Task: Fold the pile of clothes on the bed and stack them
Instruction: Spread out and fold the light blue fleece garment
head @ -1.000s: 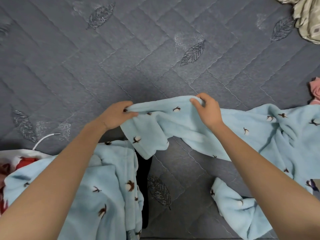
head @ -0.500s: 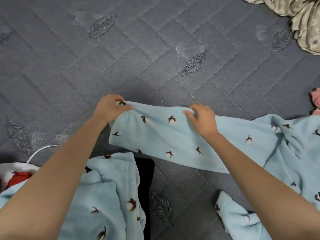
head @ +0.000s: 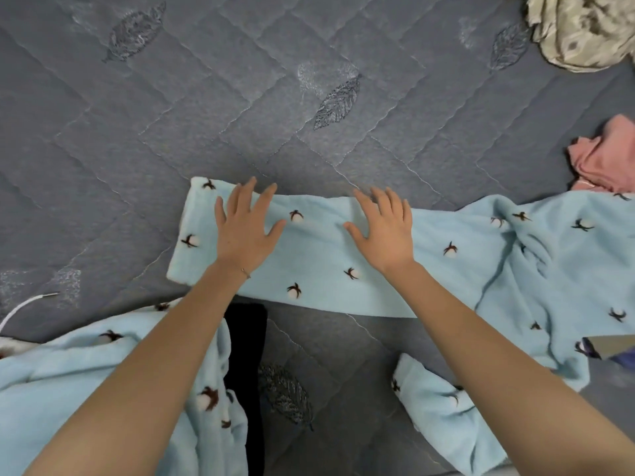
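Our left hand [head: 242,231] and right hand [head: 385,235] lay flat, fingers spread, on one blue garment [head: 319,259]; perhaps four other clothes [head: 604,156] dotted the bed [head: 206,115].

Left hand [head: 242,231] and right hand [head: 385,231] rest flat, fingers [head: 264,197] spread, on a light-blue fleece garment [head: 319,269] on the quilted bed [head: 206,115].

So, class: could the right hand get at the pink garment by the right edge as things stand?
Probably yes. The right hand lies open on the blue fleece, holding nothing; only fleece and bare quilt lie between it and the pink garment.
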Demonstrator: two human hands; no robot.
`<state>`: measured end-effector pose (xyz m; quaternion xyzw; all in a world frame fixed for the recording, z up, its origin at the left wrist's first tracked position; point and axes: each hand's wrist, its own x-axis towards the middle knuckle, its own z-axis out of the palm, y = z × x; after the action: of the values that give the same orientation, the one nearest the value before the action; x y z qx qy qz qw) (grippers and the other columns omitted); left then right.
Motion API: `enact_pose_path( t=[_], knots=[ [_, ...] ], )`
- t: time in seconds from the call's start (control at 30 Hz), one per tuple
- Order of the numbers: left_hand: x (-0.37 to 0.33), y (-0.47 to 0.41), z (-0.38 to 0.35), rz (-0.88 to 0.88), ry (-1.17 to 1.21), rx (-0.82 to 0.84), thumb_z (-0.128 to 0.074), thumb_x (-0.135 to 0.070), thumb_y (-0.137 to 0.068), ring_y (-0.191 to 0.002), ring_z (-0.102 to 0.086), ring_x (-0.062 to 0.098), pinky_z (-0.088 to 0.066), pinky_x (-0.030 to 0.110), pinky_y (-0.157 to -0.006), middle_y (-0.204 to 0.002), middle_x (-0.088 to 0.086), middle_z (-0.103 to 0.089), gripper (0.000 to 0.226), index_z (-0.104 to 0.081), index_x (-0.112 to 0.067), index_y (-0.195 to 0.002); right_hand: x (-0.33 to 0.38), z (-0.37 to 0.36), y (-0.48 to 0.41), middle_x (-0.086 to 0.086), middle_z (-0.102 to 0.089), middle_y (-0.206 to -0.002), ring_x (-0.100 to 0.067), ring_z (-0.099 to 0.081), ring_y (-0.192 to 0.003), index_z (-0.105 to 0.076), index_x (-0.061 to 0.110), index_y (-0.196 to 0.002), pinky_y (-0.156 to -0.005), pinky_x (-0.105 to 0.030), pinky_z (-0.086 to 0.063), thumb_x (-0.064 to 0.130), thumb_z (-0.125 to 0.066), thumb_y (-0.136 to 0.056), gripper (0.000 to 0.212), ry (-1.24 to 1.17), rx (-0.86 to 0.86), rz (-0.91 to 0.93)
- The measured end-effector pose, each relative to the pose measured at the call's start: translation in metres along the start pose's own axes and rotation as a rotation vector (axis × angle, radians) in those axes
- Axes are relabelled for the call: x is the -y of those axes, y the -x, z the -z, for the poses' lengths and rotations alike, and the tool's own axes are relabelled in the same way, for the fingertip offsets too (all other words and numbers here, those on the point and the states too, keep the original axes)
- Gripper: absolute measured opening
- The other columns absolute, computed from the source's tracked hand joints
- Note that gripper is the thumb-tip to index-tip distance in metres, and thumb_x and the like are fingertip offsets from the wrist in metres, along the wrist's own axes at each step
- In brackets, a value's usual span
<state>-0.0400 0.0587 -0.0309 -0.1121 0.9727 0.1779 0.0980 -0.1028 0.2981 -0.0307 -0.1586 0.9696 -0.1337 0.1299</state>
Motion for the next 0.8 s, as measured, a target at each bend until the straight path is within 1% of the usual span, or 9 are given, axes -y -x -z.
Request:
enact_pose_path(
  t=[0.13, 0.2, 0.3, 0.37, 0.43, 0.57, 0.67, 0.73, 0.8],
  knots=[
    [-0.052, 0.026, -0.028, -0.074, 0.018, 0.025, -0.051, -0.046, -0.096, -0.148, -0.016, 0.033, -0.006, 0.054, -0.118, -0.160, 0.012, -0.021, 0.063, -0.030, -0.026, -0.152, -0.037, 0.004, 0.035, -0.011, -0.033, -0.156, -0.036, -0.021, -0.147, -0.040, 0.022, -0.148, -0.119, -0.052, -0.011, 0.059, -0.033, -0.092, 0.068, 0.022, 0.050, -0.020],
    [-0.080, 0.041, -0.046, -0.136, -0.007, 0.075, -0.047, -0.050, -0.096, -0.147, -0.018, 0.035, -0.008, 0.055, -0.117, -0.159, 0.013, -0.022, 0.064, -0.029, -0.026, -0.152, -0.057, 0.007, 0.052, -0.011, -0.032, -0.157, -0.035, -0.020, -0.147, -0.039, 0.023, -0.149, -0.119, -0.053, -0.009, 0.060, -0.027, -0.089, 0.071, 0.014, 0.074, -0.038],
    [-0.118, 0.060, -0.068, -0.202, -0.022, 0.120, -0.033, -0.055, -0.092, -0.145, -0.021, 0.035, -0.013, 0.057, -0.116, -0.158, 0.013, -0.027, 0.065, -0.031, -0.026, -0.151, -0.087, 0.012, 0.075, -0.012, -0.034, -0.156, -0.037, -0.024, -0.146, -0.041, 0.022, -0.148, -0.118, -0.054, -0.013, 0.059, -0.029, -0.090, 0.070, 0.036, 0.072, -0.052],
    [-0.141, 0.071, -0.079, -0.207, -0.009, 0.148, -0.029, -0.055, -0.091, -0.145, -0.020, 0.035, -0.011, 0.057, -0.116, -0.158, 0.013, -0.026, 0.067, -0.031, -0.026, -0.151, -0.108, 0.016, 0.089, -0.013, -0.034, -0.156, -0.038, -0.024, -0.146, -0.040, 0.023, -0.149, -0.118, -0.053, -0.013, 0.058, -0.029, -0.090, 0.070, 0.041, 0.074, -0.056],
    [-0.161, 0.083, -0.090, -0.211, -0.001, 0.172, -0.028, -0.056, -0.092, -0.146, -0.019, 0.036, -0.011, 0.058, -0.117, -0.159, 0.014, -0.025, 0.067, -0.031, -0.025, -0.152, -0.127, 0.020, 0.105, -0.013, -0.034, -0.156, -0.037, -0.023, -0.146, -0.039, 0.022, -0.149, -0.118, -0.053, -0.013, 0.058, -0.031, -0.091, 0.068, 0.030, 0.071, -0.055],
    [-0.195, 0.117, -0.119, -0.250, 0.081, 0.208, -0.034, -0.054, -0.094, -0.143, -0.027, 0.037, -0.019, 0.060, -0.115, -0.153, 0.016, -0.035, 0.062, -0.042, -0.020, -0.146, -0.168, 0.021, 0.139, -0.015, -0.037, -0.154, -0.039, -0.026, -0.145, -0.042, 0.020, -0.148, -0.117, -0.056, -0.019, 0.054, -0.036, -0.093, 0.065, 0.002, 0.066, -0.018],
    [-0.219, 0.151, -0.150, -0.318, 0.159, 0.281, -0.035, -0.053, -0.094, -0.144, -0.022, 0.033, -0.019, 0.061, -0.116, -0.154, 0.014, -0.032, 0.059, -0.043, -0.024, -0.145, -0.196, 0.019, 0.161, -0.016, -0.040, -0.152, -0.039, -0.030, -0.143, -0.047, 0.016, -0.145, -0.115, -0.057, -0.026, 0.050, -0.043, -0.093, 0.062, -0.044, 0.059, 0.025],
    [-0.236, 0.171, -0.167, -0.330, 0.197, 0.335, -0.036, -0.055, -0.093, -0.144, -0.020, 0.029, -0.017, 0.060, -0.115, -0.153, 0.012, -0.033, 0.059, -0.045, -0.026, -0.144, -0.211, 0.017, 0.174, -0.017, -0.043, -0.149, -0.039, -0.033, -0.141, -0.052, 0.014, -0.141, -0.116, -0.053, -0.027, 0.045, -0.048, -0.093, 0.057, -0.090, 0.016, 0.076],
    [-0.251, 0.187, -0.179, -0.339, 0.196, 0.370, -0.039, -0.055, -0.091, -0.139, -0.029, 0.028, -0.022, 0.061, -0.112, -0.146, 0.010, -0.044, 0.058, -0.052, -0.024, -0.137, -0.222, 0.018, 0.185, -0.015, -0.045, -0.148, -0.035, -0.033, -0.141, -0.057, 0.012, -0.135, -0.119, -0.042, -0.024, 0.043, -0.051, -0.094, 0.052, -0.141, -0.031, 0.126]
  ],
)
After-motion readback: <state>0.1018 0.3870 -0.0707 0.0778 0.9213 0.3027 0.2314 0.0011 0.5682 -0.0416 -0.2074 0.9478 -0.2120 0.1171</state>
